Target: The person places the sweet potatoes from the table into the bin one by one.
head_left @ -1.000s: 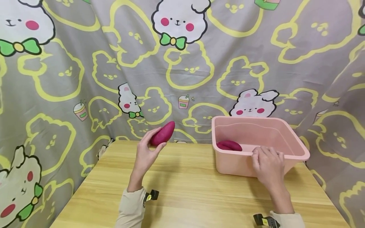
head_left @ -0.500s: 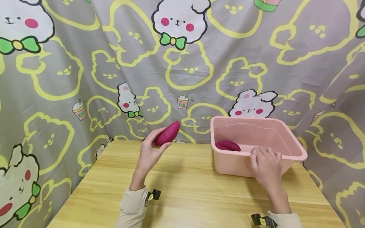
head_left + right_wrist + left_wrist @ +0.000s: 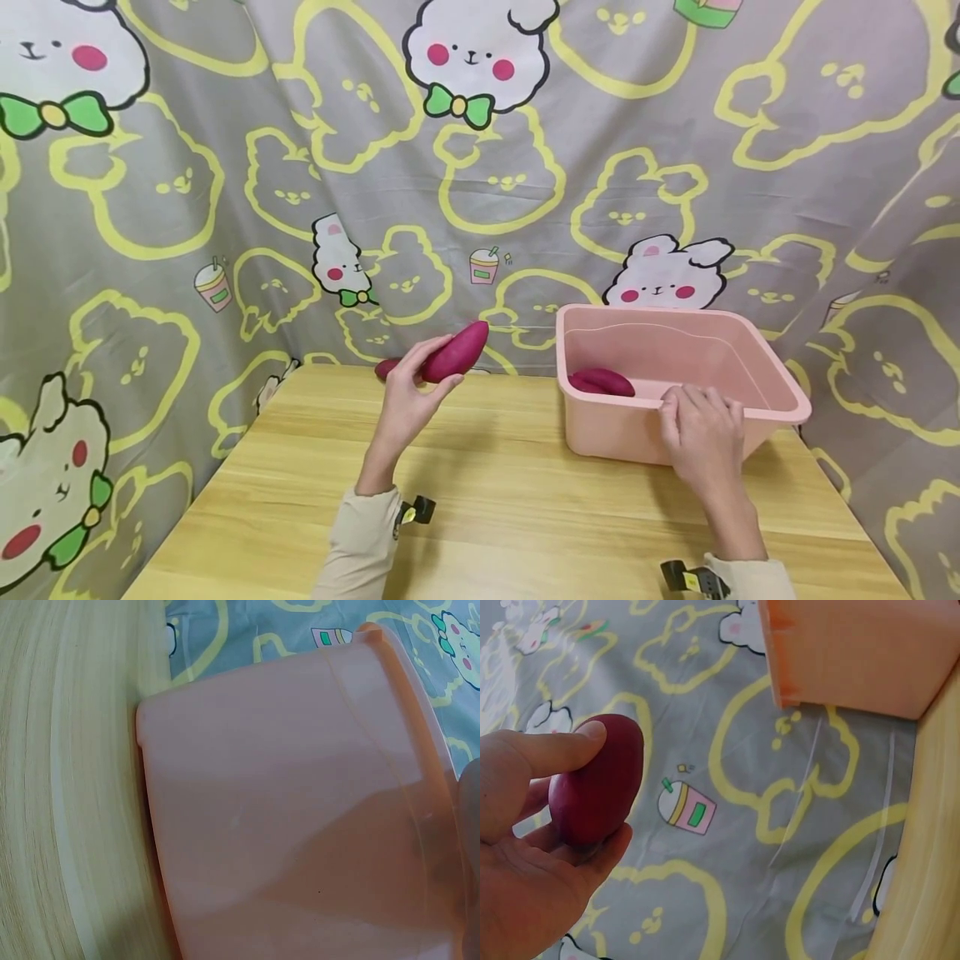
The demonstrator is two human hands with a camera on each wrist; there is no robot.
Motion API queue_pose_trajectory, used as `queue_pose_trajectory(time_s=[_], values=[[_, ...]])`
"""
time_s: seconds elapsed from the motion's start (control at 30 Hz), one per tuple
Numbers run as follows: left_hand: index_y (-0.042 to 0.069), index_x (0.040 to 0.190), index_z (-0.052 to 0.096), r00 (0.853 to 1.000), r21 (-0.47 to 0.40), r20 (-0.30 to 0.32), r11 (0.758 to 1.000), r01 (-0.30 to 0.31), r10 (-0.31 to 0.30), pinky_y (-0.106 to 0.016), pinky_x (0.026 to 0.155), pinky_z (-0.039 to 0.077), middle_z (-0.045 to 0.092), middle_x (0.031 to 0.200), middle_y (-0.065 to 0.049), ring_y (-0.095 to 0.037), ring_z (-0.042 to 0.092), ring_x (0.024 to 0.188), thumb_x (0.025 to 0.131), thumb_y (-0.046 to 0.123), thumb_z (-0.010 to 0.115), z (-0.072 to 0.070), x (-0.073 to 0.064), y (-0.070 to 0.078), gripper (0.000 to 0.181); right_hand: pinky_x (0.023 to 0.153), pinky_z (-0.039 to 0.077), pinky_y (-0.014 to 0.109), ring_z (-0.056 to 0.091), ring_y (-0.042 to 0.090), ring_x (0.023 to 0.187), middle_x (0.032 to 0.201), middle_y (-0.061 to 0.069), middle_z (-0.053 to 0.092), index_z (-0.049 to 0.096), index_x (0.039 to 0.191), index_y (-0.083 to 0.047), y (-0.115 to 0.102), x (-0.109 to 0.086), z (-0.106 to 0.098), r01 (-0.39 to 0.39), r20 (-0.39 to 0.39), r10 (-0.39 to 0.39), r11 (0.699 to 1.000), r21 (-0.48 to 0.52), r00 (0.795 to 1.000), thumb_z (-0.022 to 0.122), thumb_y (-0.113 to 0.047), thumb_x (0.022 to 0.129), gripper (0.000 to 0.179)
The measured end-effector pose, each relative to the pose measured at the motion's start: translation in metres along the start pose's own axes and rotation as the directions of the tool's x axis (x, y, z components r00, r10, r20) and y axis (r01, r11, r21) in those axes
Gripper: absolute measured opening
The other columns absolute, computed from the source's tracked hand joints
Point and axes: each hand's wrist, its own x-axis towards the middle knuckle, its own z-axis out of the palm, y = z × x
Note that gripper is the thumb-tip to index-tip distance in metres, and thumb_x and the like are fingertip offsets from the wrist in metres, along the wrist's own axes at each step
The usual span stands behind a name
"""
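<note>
My left hand (image 3: pixel 412 402) holds a purple sweet potato (image 3: pixel 459 352) over the far part of the table, its pointed end tilted up and to the right. In the left wrist view, the thumb lies on top of the sweet potato (image 3: pixel 604 784) and the fingers are beneath. Behind that hand, another sweet potato (image 3: pixel 386 368) shows partly at the table's far edge. On the right, my right hand (image 3: pixel 703 429) grips the near rim of a pink plastic bin (image 3: pixel 615 429). Inside the bin, at its left end, lie purple sweet potatoes (image 3: pixel 602 382), partly hidden by the rim.
The wooden table (image 3: pixel 510 517) runs back to a grey curtain (image 3: pixel 517 250) printed with rabbits and yellow outlines, which also hangs at both sides. The bin stands near the table's far right corner. In the right wrist view its outer wall (image 3: pixel 285 802) fills most of the picture.
My left hand has moved a little to the right with the sweet potato, uncovering the other one behind it. My right hand stays on the bin's rim.
</note>
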Motion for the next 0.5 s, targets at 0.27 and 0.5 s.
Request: queue_pose_trajectory(time_s=[0.27,0.5], values=[[0.011,0.139,0.064,0.999,-0.061,0.028,0.998,-0.021,0.023,-0.038,0.098,0.053,0.062,0.136,-0.007,-0.024,0.061,0.119,0.087,0.005,0.082,0.016,0.005,0.003,0.055,0.082,0.033,0.056,0.052,0.036,0.082,0.076,0.009,0.06,0.055,0.077,-0.009,0.0,-0.001,0.001,0.003,-0.012,-0.003,1.0,0.009,1.0,0.042,-0.017,0.101,0.028],[0.005,0.137,0.064,1.0,-0.052,0.02,0.999,-0.005,0.006,-0.048,0.098,0.052,0.062,0.135,-0.014,-0.03,0.059,0.12,0.084,-0.002,0.082,0.028,0.01,0.01,0.056,0.081,0.033,0.056,0.051,0.036,0.082,0.077,0.009,0.06,0.054,0.077,-0.009,0.0,-0.001,0.001,0.007,-0.016,-0.006,1.0,0.011,1.0,0.042,-0.017,0.101,0.028]])
